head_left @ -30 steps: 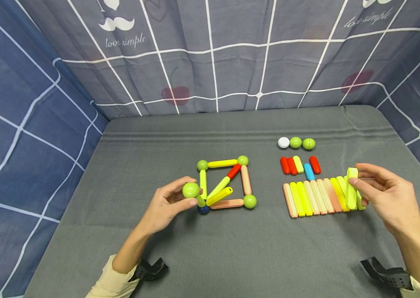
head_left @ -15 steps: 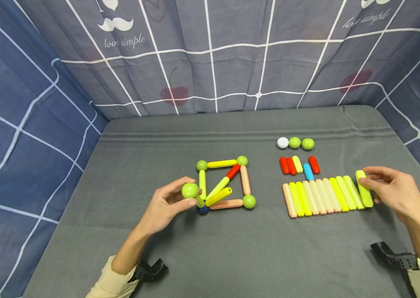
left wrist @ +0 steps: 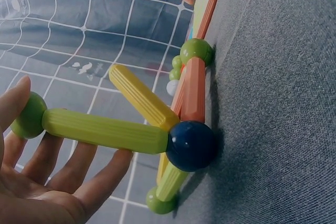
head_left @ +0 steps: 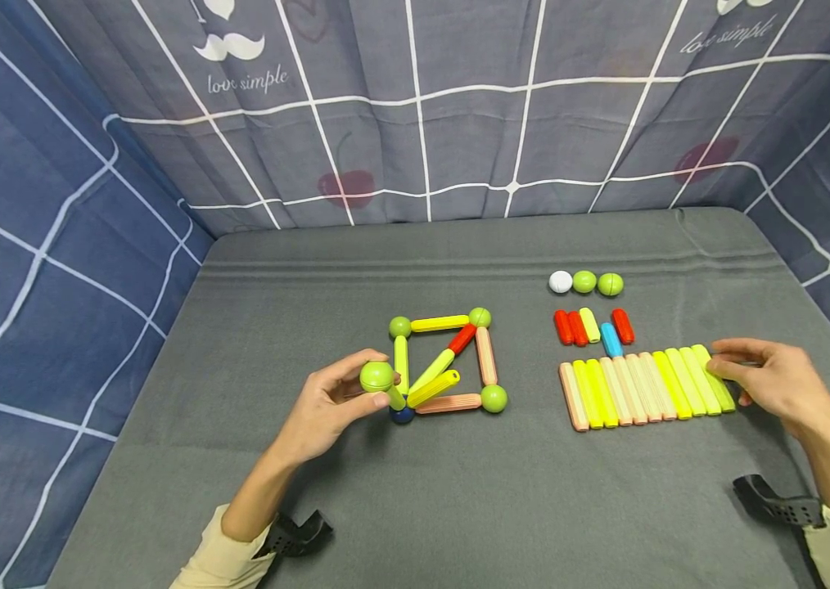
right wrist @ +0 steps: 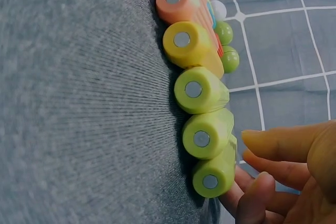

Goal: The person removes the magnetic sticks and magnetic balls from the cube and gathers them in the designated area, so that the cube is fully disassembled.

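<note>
The fingers [left wrist: 107,179] of my left hand [head_left: 327,405] are clamped on a green ball [head_left: 376,376]; from there the lime rod [left wrist: 105,130] slopes down to the dark-blue ball [left wrist: 191,146]. Well right of that ball, my right hand [head_left: 776,376] has its fingers parted at the end rod [head_left: 717,391] — long axis pointing away from me. Both rods should be light, stiff, slippery — pinch mid-length.

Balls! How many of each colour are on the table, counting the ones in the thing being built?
Green balls: 6
White ball: 1
Dark blue ball: 1
Total: 8
</note>
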Demonstrator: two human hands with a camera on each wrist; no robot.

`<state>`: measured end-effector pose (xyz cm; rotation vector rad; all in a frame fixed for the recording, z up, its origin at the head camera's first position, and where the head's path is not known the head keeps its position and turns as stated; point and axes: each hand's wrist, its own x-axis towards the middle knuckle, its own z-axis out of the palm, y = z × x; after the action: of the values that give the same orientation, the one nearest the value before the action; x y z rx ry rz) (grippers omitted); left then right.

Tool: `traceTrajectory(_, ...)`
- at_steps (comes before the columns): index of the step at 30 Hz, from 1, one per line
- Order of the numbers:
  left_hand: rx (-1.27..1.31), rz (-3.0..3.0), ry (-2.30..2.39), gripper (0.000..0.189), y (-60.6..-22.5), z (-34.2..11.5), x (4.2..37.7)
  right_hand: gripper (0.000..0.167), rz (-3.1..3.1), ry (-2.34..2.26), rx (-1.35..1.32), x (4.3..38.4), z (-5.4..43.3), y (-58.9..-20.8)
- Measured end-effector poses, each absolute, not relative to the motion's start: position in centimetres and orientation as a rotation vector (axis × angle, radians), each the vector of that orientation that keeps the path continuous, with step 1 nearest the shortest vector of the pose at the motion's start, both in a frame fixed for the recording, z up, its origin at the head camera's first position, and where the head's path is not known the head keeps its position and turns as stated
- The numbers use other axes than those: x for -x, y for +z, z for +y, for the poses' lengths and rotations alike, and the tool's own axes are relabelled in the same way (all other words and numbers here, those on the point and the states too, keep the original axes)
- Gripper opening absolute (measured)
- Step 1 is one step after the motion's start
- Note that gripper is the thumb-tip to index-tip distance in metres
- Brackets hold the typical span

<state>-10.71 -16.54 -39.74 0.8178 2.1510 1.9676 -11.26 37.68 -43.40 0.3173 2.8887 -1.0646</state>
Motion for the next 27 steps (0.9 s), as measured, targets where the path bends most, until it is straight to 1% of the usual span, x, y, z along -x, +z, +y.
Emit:
traceTrajectory(10, -0.762, 2.150, 1.952, 0.038, -39.5, -16.6, 10.7, 0.045, 2.885, -1.066, -0.296, 11.2, 37.8, -43.8)
traceTrajectory(17, -0.776, 2.149, 1.951, 0.038, -39.6, -16.6, 10.7, 0.045, 2.914, -1.083, -0.263, 11.0, 37.0, -42.8)
traceTrajectory(21, -0.761, 2.146, 1.956, 0.039, -39.6, -16.6, 10.6, 0.044, 2.922, -1.146, -0.197, 10.8, 35.5, -41.6)
traceTrajectory(27, -0.765, 2.156, 1.959, 0.040, -39.5, -16.6, 10.6, 0.034, 2.935, -1.247, 0.010, 10.5, 31.0, -40.0)
